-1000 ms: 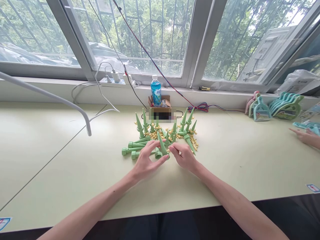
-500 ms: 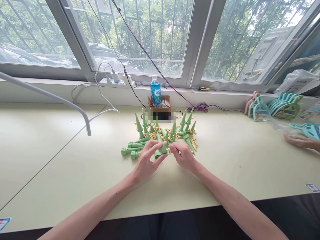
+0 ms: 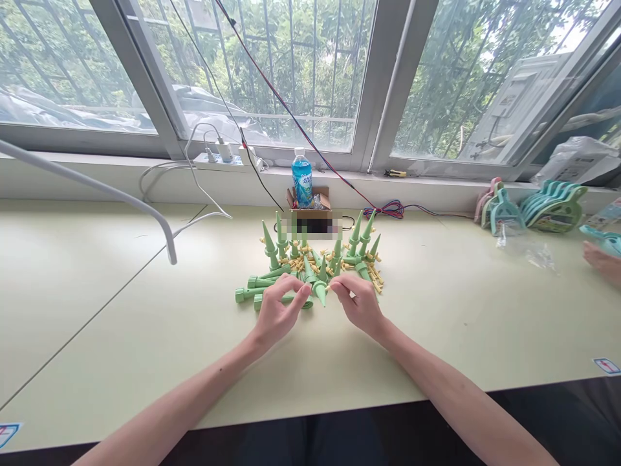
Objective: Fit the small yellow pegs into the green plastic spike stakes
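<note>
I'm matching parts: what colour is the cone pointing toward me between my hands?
The cone is light green, seen best in the head view.

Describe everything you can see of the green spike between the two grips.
The green spike looks like molded plastic: a tapering cone with a wider collar at its upper end. Its tip points down in the picture, toward the near side. It sits between the left grip and right grip, in front of other green spikes. A small yellow piece at the right fingertips meets or nearly meets its right side; whether the left fingertips touch it is unclear.
</note>
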Demonstrator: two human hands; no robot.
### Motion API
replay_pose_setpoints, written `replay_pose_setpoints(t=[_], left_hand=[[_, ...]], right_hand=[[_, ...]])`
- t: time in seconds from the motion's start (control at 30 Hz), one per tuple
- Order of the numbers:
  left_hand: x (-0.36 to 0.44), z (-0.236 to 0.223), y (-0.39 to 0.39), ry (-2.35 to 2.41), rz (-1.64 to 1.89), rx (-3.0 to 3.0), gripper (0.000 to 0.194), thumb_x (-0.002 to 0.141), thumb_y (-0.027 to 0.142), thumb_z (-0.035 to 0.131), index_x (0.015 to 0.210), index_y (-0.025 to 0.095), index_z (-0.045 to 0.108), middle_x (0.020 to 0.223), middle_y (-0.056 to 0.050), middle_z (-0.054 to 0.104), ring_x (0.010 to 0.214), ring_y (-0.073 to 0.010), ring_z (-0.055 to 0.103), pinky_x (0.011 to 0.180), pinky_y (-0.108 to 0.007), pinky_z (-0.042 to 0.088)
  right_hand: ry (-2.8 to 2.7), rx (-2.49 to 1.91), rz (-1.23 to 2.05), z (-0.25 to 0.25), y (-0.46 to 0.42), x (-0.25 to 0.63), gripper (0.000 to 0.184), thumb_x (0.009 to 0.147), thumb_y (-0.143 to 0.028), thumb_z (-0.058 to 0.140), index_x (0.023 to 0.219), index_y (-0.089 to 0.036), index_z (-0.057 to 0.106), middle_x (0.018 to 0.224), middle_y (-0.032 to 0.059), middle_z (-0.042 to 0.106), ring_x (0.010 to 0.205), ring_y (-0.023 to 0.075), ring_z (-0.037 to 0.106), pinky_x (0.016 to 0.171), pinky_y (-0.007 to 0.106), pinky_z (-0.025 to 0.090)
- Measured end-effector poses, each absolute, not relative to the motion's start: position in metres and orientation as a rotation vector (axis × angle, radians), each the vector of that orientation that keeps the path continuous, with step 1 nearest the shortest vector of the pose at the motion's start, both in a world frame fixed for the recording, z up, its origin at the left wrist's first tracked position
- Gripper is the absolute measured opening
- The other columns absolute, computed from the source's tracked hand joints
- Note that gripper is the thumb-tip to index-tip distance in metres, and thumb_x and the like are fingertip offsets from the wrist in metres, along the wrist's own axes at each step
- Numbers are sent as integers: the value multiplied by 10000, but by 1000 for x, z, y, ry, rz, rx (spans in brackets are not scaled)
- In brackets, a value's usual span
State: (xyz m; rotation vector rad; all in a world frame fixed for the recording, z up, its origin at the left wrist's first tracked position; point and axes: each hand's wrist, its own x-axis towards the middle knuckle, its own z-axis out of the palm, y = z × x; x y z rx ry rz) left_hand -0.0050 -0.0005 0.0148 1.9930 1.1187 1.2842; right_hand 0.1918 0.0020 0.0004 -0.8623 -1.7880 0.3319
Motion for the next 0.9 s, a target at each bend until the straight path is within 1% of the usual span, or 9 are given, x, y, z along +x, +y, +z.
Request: replay_pose_setpoints(t=[0.07, 0.23, 0.3, 0.43, 0.57, 0.73, 0.8, 0.9], left_hand=[[-5, 15, 0, 1127, 1273, 1991, 417, 940, 491, 500, 678, 196, 635, 641, -21, 603, 716, -189, 516, 691, -319, 430], [-4, 15, 0, 1078, 1099, 2051, 520, 967, 520, 403, 622, 188, 605, 614, -24, 601, 733, -195, 499, 732, -326, 414], [-3, 14, -1, 1089, 1065, 2070, 521, 966, 520, 399, 617, 182, 587, 621, -22, 588, 726, -190, 482, 729, -323, 406], [-4, 14, -1, 1148, 1038, 2039, 418, 930, 505, 489, 722, 176, 639, 744, -29, 626, 782, -194, 523, 733, -314, 419], [-5, 15, 0, 1170, 996, 2015, 320, 878, 484, 590, 811, 184, 677, 842, -29, 638, 837, -198, 576, 775, -320, 445], [-6, 15, -1, 1151, 993, 2016, 266, 851, 455, 641, 897, 197, 682, 922, -32, 640, 888, -202, 601, 826, -338, 471], [-5, 16, -2, 1142, 1016, 2035, 264, 833, 447, 670, 902, 192, 670, 929, -34, 635, 889, -202, 604, 821, -339, 482], [-4, 15, -3, 1121, 1066, 2081, 277, 802, 430, 718, 921, 188, 656, 939, -33, 623, 882, -196, 607, 803, -333, 497]], right_hand=[[-1769, -868, 321, 1, 1, 192, 295, 997, -298, 483, 778, -183, 644, 681, 31, 638, 618, 143, 568, 584, 255, 447], [-1782, -825, 319, 3, 0, 191, 261, 989, -273, 511, 799, -182, 666, 647, 16, 621, 610, 135, 557, 586, 241, 446], [-1801, -810, 326, 3, 1, 190, 249, 986, -272, 522, 810, -182, 674, 643, 14, 621, 590, 129, 540, 569, 235, 437], [-1809, -822, 314, 2, 2, 190, 225, 980, -291, 540, 842, -184, 682, 650, 16, 638, 601, 136, 551, 574, 239, 440], [-1808, -861, 308, -1, 4, 192, 228, 984, -305, 530, 866, -179, 679, 655, 17, 650, 612, 143, 579, 597, 248, 455], [-1813, -894, 312, -2, 6, 192, 229, 987, -310, 520, 875, -167, 660, 703, 28, 651, 608, 134, 565, 569, 238, 429], [-1822, -905, 320, -2, 6, 192, 249, 994, -313, 504, 839, -170, 636, 705, 28, 638, 608, 132, 549, 561, 235, 410], [-1841, -936, 346, -3, 7, 192, 335, 1013, -336, 451, 734, -183, 555, 628, 4, 551, 558, 121, 478, 534, 233, 374]])
